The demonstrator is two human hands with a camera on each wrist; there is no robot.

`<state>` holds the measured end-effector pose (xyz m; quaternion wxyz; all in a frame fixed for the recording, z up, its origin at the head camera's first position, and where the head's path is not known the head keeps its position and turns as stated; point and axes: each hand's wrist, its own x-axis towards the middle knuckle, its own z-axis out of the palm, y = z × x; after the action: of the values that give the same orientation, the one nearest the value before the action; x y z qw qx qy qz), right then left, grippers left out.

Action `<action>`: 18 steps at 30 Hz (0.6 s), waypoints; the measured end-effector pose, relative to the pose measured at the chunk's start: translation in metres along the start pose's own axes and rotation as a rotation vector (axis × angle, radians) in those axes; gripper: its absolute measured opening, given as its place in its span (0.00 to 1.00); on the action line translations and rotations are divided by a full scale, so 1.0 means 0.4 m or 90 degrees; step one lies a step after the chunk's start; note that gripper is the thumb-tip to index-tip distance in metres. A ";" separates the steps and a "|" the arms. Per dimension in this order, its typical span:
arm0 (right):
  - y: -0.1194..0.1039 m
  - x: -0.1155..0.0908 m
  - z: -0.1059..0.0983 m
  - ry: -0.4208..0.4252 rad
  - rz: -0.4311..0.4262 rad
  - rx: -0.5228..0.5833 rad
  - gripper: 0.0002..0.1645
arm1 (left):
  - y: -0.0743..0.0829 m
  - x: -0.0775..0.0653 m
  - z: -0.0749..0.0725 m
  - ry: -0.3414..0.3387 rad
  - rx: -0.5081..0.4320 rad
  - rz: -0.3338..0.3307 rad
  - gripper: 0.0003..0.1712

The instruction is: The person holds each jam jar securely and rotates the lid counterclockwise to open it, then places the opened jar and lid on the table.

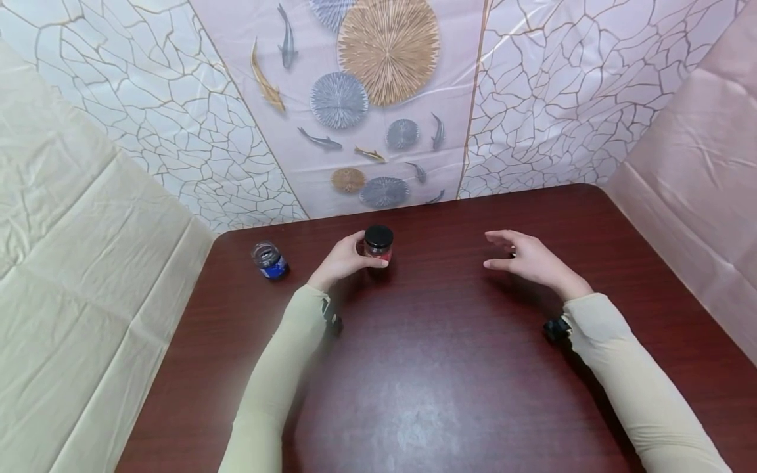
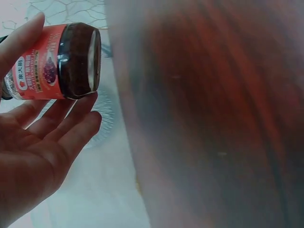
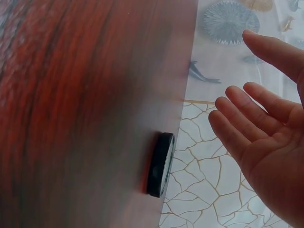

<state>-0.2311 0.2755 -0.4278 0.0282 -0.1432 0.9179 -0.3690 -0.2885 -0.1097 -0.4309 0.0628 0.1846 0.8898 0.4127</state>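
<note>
My left hand (image 1: 345, 259) holds a glass jar (image 1: 378, 243) with a black lid and a red label, thumb on one side and fingers on the other. In the left wrist view the jar (image 2: 78, 61) has dark contents, and its base shows clear of the table. Off to the right, my right hand (image 1: 529, 259) hovers over the table with fingers loosely bent and nothing in them. Near it in the right wrist view lies a loose black lid (image 3: 161, 164), mostly hidden behind the hand in the head view.
A lidless glass jar (image 1: 269, 260) with a blue label stands at the back left of the dark red wooden table (image 1: 426, 355). Patterned cloth (image 1: 384, 151) hangs along the back edge, with plain cloth at both sides.
</note>
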 end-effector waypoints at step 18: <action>-0.018 -0.005 -0.004 -0.001 -0.007 0.002 0.41 | 0.116 -0.033 -0.055 0.092 -0.048 0.065 0.33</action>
<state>-0.2276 0.2721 -0.4220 0.0271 -0.1484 0.9164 -0.3707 -0.2692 -0.1029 -0.3822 -0.0161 0.1972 0.8651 0.4609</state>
